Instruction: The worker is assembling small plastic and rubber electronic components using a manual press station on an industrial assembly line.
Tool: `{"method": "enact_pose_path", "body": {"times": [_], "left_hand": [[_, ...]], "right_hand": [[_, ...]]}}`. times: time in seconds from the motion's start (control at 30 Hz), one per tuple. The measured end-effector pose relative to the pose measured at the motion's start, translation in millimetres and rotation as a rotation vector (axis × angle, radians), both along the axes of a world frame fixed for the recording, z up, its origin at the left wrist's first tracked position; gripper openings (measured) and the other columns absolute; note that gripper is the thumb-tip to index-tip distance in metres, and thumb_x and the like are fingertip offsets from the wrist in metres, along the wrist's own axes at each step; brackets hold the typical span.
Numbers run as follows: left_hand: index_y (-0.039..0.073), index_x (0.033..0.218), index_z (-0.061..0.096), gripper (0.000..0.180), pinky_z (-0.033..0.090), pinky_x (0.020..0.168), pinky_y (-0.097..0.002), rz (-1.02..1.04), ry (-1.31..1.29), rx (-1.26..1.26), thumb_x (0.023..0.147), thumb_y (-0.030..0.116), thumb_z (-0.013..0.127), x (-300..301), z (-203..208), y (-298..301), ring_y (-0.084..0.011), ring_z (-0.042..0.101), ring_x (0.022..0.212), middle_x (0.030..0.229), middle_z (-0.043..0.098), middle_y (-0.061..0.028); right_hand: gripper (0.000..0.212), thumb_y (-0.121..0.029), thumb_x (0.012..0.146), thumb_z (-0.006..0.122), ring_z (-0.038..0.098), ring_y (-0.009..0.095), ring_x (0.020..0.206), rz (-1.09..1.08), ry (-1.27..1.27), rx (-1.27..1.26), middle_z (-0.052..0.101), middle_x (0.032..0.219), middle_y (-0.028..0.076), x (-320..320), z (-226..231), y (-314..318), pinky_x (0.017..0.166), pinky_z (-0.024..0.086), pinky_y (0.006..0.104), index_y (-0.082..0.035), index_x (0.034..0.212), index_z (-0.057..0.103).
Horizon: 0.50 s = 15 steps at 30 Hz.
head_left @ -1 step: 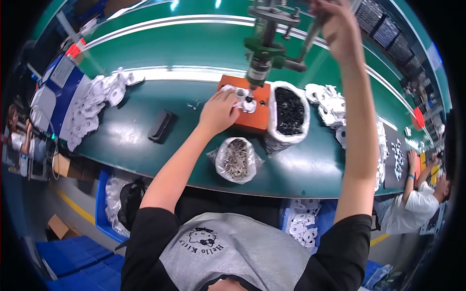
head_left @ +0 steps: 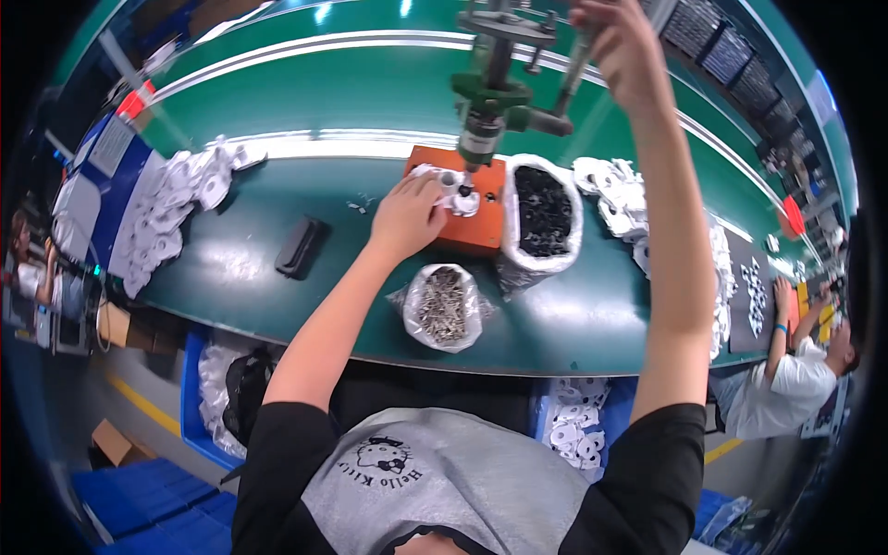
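Observation:
My left hand (head_left: 404,217) grips a white plastic part (head_left: 467,205), holding it flat on an orange block (head_left: 470,233). A small black piece (head_left: 464,191) sits on that part, right under the tip of a green hand press (head_left: 482,139); whether the tip touches it I cannot tell. Raised at the upper right, my right hand (head_left: 631,65) is closed around the press lever (head_left: 574,79). Just right of the block stands a white bag of black pieces (head_left: 544,213). Nearer to me is a bag of small metal pins or screws (head_left: 442,305).
White parts lie heaped at the left (head_left: 166,217) and right (head_left: 615,194) of the green bench (head_left: 388,324). A dark case (head_left: 302,247) rests left of my forearm. Blue bins stand below the bench edge. A co-worker in white (head_left: 786,388) sits at the far right.
The whole view has shifted slightly, so the bench and press appear a little further left. Both hands keep their places on the white part and the lever.

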<state>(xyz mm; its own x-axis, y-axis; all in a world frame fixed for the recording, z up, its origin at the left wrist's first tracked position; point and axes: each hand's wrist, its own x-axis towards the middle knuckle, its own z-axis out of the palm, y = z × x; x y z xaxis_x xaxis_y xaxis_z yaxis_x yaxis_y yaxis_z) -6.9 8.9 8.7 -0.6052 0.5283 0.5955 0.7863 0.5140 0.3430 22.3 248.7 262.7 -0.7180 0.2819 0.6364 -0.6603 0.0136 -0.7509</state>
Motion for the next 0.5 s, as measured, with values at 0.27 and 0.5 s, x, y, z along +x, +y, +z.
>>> {"method": "enact_pose_path", "body": {"times": [0.27,0.5], "left_hand": [[0.003,0.089,0.056,0.018,0.045,0.096,-0.0414,-0.036,0.035,0.044,0.074,0.011,0.061,0,6,6,-0.0351,0.059,0.100,0.106,0.063,-0.0155],[0.002,0.094,0.057,0.022,0.044,0.098,-0.0421,-0.028,0.003,0.030,0.075,0.011,0.060,2,8,1,-0.0336,0.060,0.101,0.107,0.063,-0.0172]], "right_hand": [[0.045,-0.031,0.090,0.056,0.049,0.017,0.110,0.237,-0.408,0.131,0.055,0.118,0.009,-49,-72,54,0.095,0.036,0.0339,-0.001,0.122,0.048],[0.038,-0.027,0.085,0.059,0.055,0.024,0.103,-0.564,-0.584,0.460,0.062,0.104,0.013,15,-179,119,0.088,0.043,0.0399,0.000,0.112,0.055]]}}
